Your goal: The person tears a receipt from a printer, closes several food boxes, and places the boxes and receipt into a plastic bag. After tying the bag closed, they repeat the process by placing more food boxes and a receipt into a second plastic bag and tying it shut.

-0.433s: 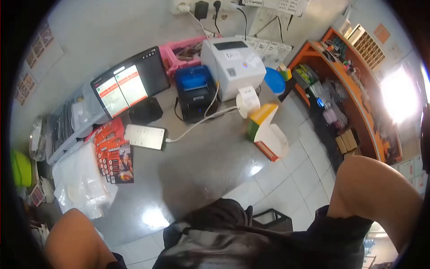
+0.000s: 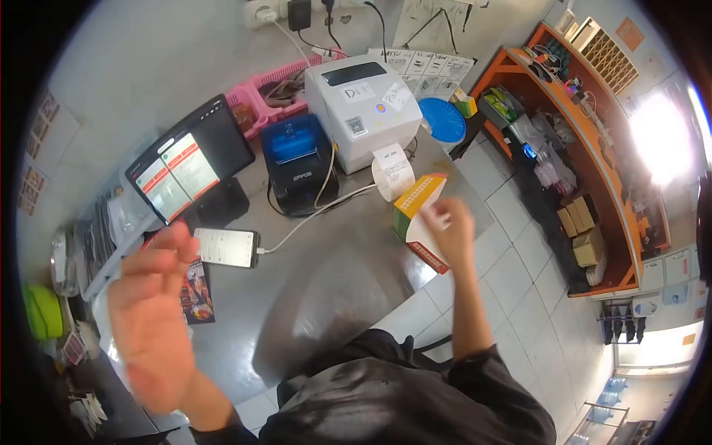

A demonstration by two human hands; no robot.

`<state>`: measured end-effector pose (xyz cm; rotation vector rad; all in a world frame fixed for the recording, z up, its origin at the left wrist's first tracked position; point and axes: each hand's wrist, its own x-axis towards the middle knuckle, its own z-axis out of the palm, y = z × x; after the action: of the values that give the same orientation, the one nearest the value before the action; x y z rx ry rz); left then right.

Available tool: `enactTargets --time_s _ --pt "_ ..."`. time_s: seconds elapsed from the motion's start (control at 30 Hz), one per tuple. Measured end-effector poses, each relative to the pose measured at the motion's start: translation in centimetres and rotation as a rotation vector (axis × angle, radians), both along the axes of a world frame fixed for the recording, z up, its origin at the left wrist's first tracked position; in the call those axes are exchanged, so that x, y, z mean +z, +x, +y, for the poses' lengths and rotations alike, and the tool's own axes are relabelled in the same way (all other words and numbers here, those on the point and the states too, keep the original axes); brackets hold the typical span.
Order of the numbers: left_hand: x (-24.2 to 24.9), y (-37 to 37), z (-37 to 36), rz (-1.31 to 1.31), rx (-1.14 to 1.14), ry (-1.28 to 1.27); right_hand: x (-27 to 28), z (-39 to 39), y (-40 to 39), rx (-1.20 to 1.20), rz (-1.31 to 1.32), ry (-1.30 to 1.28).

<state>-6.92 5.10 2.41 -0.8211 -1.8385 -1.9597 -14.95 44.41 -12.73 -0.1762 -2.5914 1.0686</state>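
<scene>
My left hand (image 2: 152, 319) is raised close to the camera over the left side of the table. Its fingers are bent loosely and apart, with nothing in them. My right hand (image 2: 452, 226) is at the yellow, green and red cardboard food box (image 2: 417, 202) near the table's right edge. The fingers are curled at the box's white inner side and cover part of it. Beside the box, a printed receipt label (image 2: 393, 172) hangs out of the white label printer (image 2: 363, 111).
A black receipt printer (image 2: 300, 167), a tablet on a stand (image 2: 189, 163) and a phone (image 2: 226, 247) on a white cable occupy the metal table (image 2: 326, 297). Flyers (image 2: 196, 293) lie at left. Behind are a pink basket (image 2: 256, 100) and a blue lid (image 2: 443, 121). Orange shelves (image 2: 623, 215) stand right.
Both forearms have swung in from the sides. My left hand has come up over the flyers, and my right hand has reached the food box. The camera view has shifted slightly.
</scene>
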Motion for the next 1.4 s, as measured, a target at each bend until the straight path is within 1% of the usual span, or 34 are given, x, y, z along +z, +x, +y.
enactTargets --time_s 0.03,0.07,0.13,0.23,0.33,0.43,0.53,0.6,0.63,0.7,0.73,0.77,0.83,0.93,0.97,1.07,1.23,1.3,1.37,1.4 --pt "0.0 -1.3 1.7 0.085 -0.069 -0.118 -2.7 -1.0 0.9 -0.022 0.007 0.086" --pt "0.8 -1.8 2.3 0.175 -0.035 -0.168 -4.9 -1.4 0.6 -0.001 0.018 0.104" --pt "2.1 -2.2 3.0 0.222 0.012 -0.173 -8.1 -1.4 0.6 0.052 0.034 0.147" --pt "3.5 -3.0 4.6 0.251 0.035 -0.192 -8.8 0.3 -1.0 -0.015 -0.066 0.349" --pt "4.3 -3.6 5.7 0.265 0.042 -0.215 -10.1 2.9 -4.2 -0.025 0.042 0.383" --pt "4.8 -4.5 6.6 0.275 0.055 -0.227 -9.1 3.8 -5.6 0.019 0.014 0.386" --pt "5.4 -5.5 7.4 0.275 0.099 -0.235 -5.8 0.9 -4.6 -0.154 0.418 0.307" --pt "5.3 -6.8 8.4 0.233 0.166 -0.244 -4.8 -1.4 -5.8 -0.020 0.520 0.290" --pt "4.9 -7.9 9.4 0.180 0.217 -0.276 -4.5 -2.8 -5.8 0.038 0.559 0.281" --pt "2.0 -11.2 11.8 0.179 0.251 -0.466 -3.3 -5.1 -7.0 -0.007 0.545 0.460" --pt "-0.5 -13.5 12.5 0.360 0.213 -0.617 -2.6 -5.7 -8.0 -0.026 0.541 0.553" --pt "-3.0 -14.7 13.9 0.348 0.204 -0.673 -2.3 -6.1 -8.9 -0.023 0.494 0.590" --pt "-7.6 -16.2 16.2 0.339 0.238 -0.867 -2.4 -6.6 -10.2 -0.009 0.381 0.662" --pt "-12.1 -18.3 17.9 0.405 0.346 -1.113 -4.1 -6.5 -12.8 -0.058 0.273 0.789" --pt "-13.1 -18.9 18.5 0.435 0.389 -1.182 -3.9 -6.5 -13.3 -0.051 0.296 0.803" --pt "-14.9 -19.9 18.4 0.457 0.451 -1.284 -3.9 -5.8 -13.5 -0.033 0.342 0.843" --pt "-15.1 -20.2 17.5 0.455 0.401 -1.237 -3.1 -4.8 -14.0 0.034 0.375 0.833" --pt "-14.8 -20.1 17.5 0.457 0.405 -1.254 -1.0 -3.9 -14.2 -0.094 0.246 0.828" --pt "-14.5 -20.2 17.6 0.454 0.396 -1.217 1.4 -2.3 -14.7 -0.097 0.342 0.650" --pt "-14.6 -19.9 17.4 0.440 0.393 -1.203 2.9 -2.0 -14.3 -0.063 0.430 0.528"
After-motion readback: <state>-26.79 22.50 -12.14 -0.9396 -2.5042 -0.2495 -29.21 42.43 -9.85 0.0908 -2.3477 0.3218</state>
